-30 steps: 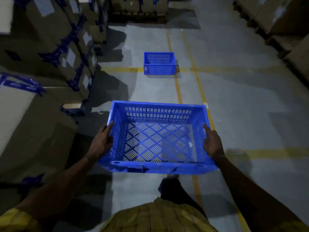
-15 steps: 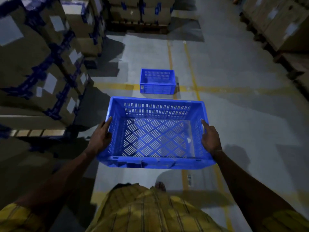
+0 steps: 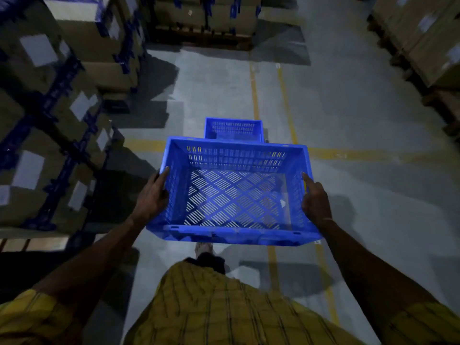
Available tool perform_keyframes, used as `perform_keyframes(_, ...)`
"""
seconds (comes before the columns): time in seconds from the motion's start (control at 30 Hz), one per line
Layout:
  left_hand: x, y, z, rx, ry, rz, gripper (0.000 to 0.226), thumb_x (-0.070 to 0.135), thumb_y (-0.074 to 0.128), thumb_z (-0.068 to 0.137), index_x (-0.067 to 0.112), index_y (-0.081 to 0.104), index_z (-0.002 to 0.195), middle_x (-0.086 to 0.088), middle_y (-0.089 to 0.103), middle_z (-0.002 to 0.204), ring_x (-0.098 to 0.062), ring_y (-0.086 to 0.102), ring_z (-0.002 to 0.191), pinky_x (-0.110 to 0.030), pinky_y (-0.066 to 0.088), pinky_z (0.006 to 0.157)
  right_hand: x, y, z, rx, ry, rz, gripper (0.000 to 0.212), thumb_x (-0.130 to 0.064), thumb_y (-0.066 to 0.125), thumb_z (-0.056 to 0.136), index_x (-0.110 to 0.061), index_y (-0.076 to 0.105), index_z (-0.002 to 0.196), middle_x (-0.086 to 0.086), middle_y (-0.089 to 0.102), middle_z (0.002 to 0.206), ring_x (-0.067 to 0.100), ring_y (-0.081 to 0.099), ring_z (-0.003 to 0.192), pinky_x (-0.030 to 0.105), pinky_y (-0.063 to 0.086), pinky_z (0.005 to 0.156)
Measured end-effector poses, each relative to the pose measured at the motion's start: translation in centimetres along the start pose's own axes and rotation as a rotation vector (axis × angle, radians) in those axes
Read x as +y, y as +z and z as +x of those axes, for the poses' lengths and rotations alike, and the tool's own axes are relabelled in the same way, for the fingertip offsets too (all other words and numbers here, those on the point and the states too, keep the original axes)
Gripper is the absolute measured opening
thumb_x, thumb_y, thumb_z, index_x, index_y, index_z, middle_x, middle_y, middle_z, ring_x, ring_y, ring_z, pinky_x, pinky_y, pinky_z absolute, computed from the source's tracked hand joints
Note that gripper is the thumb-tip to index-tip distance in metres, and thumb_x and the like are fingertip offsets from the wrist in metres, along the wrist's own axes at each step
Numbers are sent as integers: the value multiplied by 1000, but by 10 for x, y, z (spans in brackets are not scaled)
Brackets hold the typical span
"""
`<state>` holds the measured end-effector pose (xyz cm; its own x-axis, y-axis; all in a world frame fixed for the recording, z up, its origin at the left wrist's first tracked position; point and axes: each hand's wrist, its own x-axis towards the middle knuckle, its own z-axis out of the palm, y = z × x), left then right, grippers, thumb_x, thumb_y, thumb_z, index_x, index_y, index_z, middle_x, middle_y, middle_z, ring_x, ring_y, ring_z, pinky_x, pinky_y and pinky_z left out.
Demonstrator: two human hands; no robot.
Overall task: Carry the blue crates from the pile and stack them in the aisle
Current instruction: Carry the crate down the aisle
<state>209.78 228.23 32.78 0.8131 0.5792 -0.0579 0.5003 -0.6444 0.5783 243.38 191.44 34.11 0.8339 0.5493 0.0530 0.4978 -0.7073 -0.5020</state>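
I carry an empty blue slotted crate point(image 3: 234, 235) in front of me at waist height. My left hand point(image 3: 153, 196) grips its left wall, with the fingers hidden underneath and the thumb along the rim. My right hand point(image 3: 315, 201) grips the right wall the same way. A second blue crate point(image 3: 234, 128) stands on the aisle floor just beyond, with its near part hidden behind the far rim of the carried one.
Tall stacks of taped cardboard boxes point(image 3: 57, 115) line the left side. More boxes on pallets point(image 3: 423, 38) stand at the right and at the far end point(image 3: 204, 18). Yellow floor lines point(image 3: 286, 100) run down the grey concrete aisle.
I have walked forward along the aisle. The crate on the floor is now much closer and partly hidden behind the carried crate. Both hands keep the same hold.
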Motion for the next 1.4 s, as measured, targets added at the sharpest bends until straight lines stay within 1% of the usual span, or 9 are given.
perform_keyframes(0.47, -13, -45, 293, -85, -46, -72, 87, 22, 51, 81, 13, 17, 161, -22, 37, 154, -42, 49, 132, -54, 47, 103, -27, 41, 276, -79, 76, -89, 75, 1, 53, 84, -24, 34, 151, 17, 49, 100, 40, 56, 83, 34, 40, 67)
perform_keyframes(0.7, -6, -9, 436, -93, -104, -160, 93, 10, 56, 79, 9, 13, 161, -21, 29, 160, -39, 38, 144, -56, 44, 108, 11, 75, 433, -133, 78, 2, 76, 6, 49, 83, -23, 33, 152, 20, 48, 111, 40, 54, 93, 41, 47, 79)
perform_keyframes(0.87, -62, 43, 526, -83, -252, -311, 97, 18, 56, 79, 37, 7, 160, -3, 25, 166, -46, 52, 131, -66, 49, 96, 37, 111, 529, -214, 100, 8, 84, 6, 50, 78, -24, 29, 153, 23, 47, 119, 42, 52, 102, 45, 49, 89)
perform_keyframes(0.97, -21, 40, 568, -49, -305, -361, 91, 32, 55, 72, 57, 20, 152, 33, 36, 153, -5, 48, 138, -44, 44, 110, 52, 142, 575, -248, 106, -4, 87, 7, 48, 76, -24, 26, 154, 25, 44, 126, 44, 50, 108, 46, 47, 93)
perform_keyframes(1.0, -12, 44, 582, -53, -299, -355, 84, 39, 54, 68, 72, 25, 139, 53, 36, 137, 21, 43, 127, -28, 43, 105, 59, 154, 587, -256, 93, -2, 86, 8, 47, 77, -22, 26, 154, 25, 43, 127, 45, 49, 109, 46, 47, 93)
perform_keyframes(1.07, -9, 61, 613, -60, -289, -323, 77, 45, 50, 64, 70, 32, 134, 63, 33, 126, 38, 32, 113, -13, 37, 98, 72, 182, 610, -264, 95, 9, 83, 8, 47, 80, -22, 25, 154, 23, 42, 128, 44, 49, 109, 46, 47, 91)
perform_keyframes(1.17, -45, 104, 658, -86, -315, -287, 79, 27, 52, 79, 37, 26, 154, 8, 41, 154, -2, 43, 128, -36, 42, 108, 96, 235, 643, -261, 123, 20, 78, 8, 46, 84, -23, 27, 154, 22, 42, 121, 43, 50, 100, 48, 48, 88)
perform_keyframes(1.23, -86, 138, 683, -151, -247, -253, 79, 25, 57, 88, 50, 18, 153, 0, 36, 154, -21, 54, 125, -46, 48, 101, 111, 275, 662, -257, 145, 15, 78, 9, 46, 85, -23, 28, 154, 21, 41, 115, 42, 50, 93, 48, 48, 85)
perform_keyframes(1.4, -172, 219, 736, -208, -313, -157, 90, 14, 62, 92, 27, 7, 161, -17, 30, 160, -37, 46, 137, -54, 46, 107, 149, 367, 701, -269, 177, -4, 83, 7, 44, 87, -27, 14, 157, 24, 38, 126, 43, 49, 85, 45, 46, 76)
